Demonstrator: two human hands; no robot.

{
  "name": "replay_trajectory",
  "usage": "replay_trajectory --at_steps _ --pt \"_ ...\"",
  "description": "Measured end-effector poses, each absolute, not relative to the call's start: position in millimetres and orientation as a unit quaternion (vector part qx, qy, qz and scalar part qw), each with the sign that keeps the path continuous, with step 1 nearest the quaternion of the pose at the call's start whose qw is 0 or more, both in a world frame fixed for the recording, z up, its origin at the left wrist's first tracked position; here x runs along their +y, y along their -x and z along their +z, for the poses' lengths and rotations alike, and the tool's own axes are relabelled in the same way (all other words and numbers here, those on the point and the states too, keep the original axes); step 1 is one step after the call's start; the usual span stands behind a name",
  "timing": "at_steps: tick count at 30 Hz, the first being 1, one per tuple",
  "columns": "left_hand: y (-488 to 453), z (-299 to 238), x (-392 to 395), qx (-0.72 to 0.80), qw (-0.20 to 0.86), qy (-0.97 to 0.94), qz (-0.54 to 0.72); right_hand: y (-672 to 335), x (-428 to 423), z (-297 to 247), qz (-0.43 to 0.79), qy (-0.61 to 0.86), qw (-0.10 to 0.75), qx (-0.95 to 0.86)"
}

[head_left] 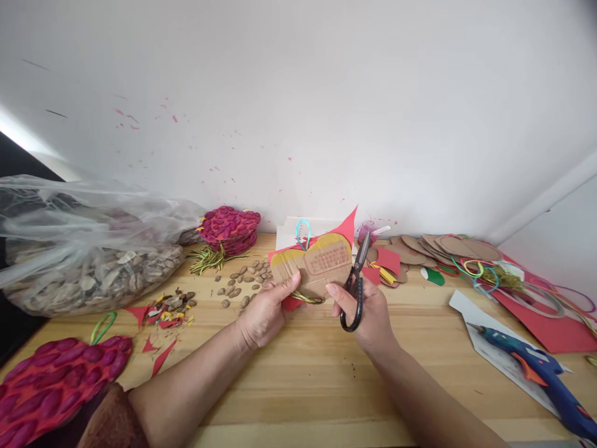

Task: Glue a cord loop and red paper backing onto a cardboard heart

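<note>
My left hand (267,311) is closed on the lower left edge of a cardboard cut-out (313,266) backed with red paper, holding it up over the wooden table (298,373). A small teal loop sticks up from the top of the cut-out. My right hand (368,314) grips black scissors (355,283) by the handles, blades pointing up along the right edge of the cardboard and red paper. The index finger of that hand touches the cardboard's lower edge.
A clear bag of seeds (88,261) lies at the left, loose seeds (242,281) beside it. Finished red seed-covered pieces (229,228) sit by the wall, another (56,386) at the near left. Cardboard discs and rubber bands (448,252) are at the right, with a blue glue gun (543,373).
</note>
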State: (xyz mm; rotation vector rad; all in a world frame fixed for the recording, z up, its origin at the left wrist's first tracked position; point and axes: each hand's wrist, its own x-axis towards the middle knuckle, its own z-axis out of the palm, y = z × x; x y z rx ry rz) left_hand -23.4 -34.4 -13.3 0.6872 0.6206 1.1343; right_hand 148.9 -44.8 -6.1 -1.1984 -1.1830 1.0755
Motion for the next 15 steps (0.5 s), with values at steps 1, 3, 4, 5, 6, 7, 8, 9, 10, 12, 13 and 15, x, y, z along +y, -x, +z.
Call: replay_trajectory --at_steps 1,3,4,5,6,7,8,9,10,12,13,15 --pt "24.3 -12.9 -32.5 0.285 0.739 -0.312 0.525 -148.7 -45.5 -4.7 0.451 0.504 0.541 -0.500" --pt "25.6 -12.2 -30.1 0.288 0.730 -0.310 0.536 -149.3 -46.0 -3.9 0.445 0.507 0.540 -0.504" --pt "25.7 -11.8 -29.7 0.291 0.729 -0.307 0.538 -149.8 -45.8 -4.4 0.443 0.509 0.539 -0.505" --pt "25.3 -11.6 -29.9 0.294 0.730 -0.301 0.538 -150.1 -45.6 -5.1 0.441 0.511 0.537 -0.507" --pt "24.5 -11.5 -30.8 0.299 0.734 -0.290 0.537 -150.2 -45.3 -6.0 0.441 0.513 0.534 -0.508" --pt "23.3 -11.6 -32.1 0.305 0.737 -0.275 0.536 -149.9 -45.0 -7.0 0.441 0.514 0.531 -0.508" --pt "21.7 -11.8 -33.7 0.313 0.740 -0.260 0.536 -149.2 -44.7 -7.8 0.444 0.515 0.528 -0.509" --pt "19.9 -12.1 -35.5 0.322 0.739 -0.247 0.538 -148.2 -44.5 -8.4 0.448 0.515 0.524 -0.509" --pt "18.1 -12.4 -37.2 0.329 0.735 -0.238 0.544 -147.1 -44.4 -8.8 0.454 0.514 0.520 -0.509" --pt "15.1 -12.6 -39.7 0.337 0.721 -0.230 0.560 -145.2 -44.0 -9.8 0.474 0.506 0.510 -0.509" --pt "14.4 -12.4 -40.3 0.339 0.715 -0.230 0.567 -144.9 -43.7 -10.6 0.487 0.498 0.507 -0.508" --pt "15.0 -11.1 -39.6 0.344 0.706 -0.232 0.574 -146.4 -42.8 -13.3 0.513 0.482 0.500 -0.505"
